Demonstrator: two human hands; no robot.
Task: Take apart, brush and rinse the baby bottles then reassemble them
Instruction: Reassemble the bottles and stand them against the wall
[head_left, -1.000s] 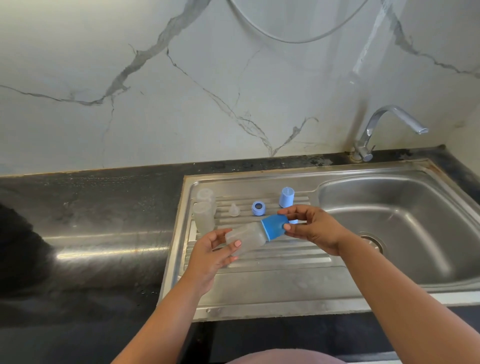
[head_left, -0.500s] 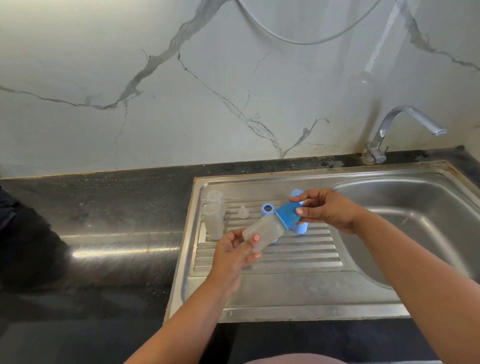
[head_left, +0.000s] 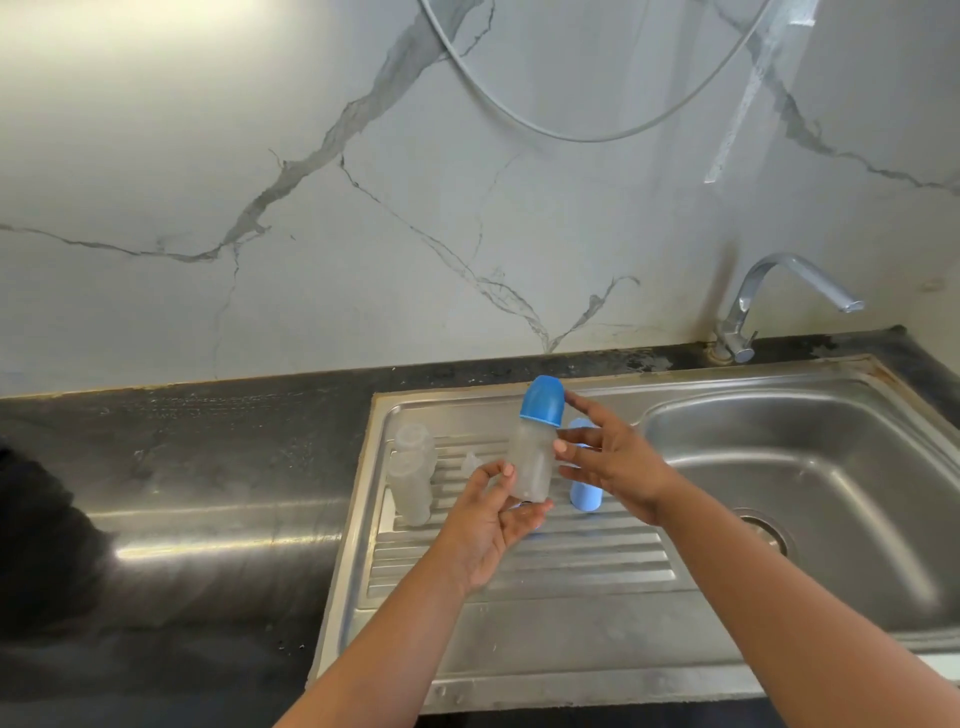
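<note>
I hold a frosted baby bottle (head_left: 531, 462) upright over the drainboard, its blue cap (head_left: 543, 399) on top. My left hand (head_left: 483, 535) grips the bottle's base from below, fingers curled round it. My right hand (head_left: 618, 467) is beside the bottle with fingers spread and nearly straight, fingertips close to the cap and the bottle's side. A second, uncapped frosted bottle (head_left: 415, 473) stands at the drainboard's left. A small clear teat (head_left: 470, 462) sits next to it. Another blue cap (head_left: 586, 496) stands behind my right hand, partly hidden.
The steel sink's ribbed drainboard (head_left: 519, 566) lies under my hands and the basin (head_left: 810, 499) with its drain is to the right. A chrome tap (head_left: 748, 306) rises at the back right. Dark countertop (head_left: 182, 467) stretches left; a marble wall stands behind.
The bottle went from lying tilted to standing upright in my left hand. My right hand let go of the blue cap and spread its fingers beside the bottle.
</note>
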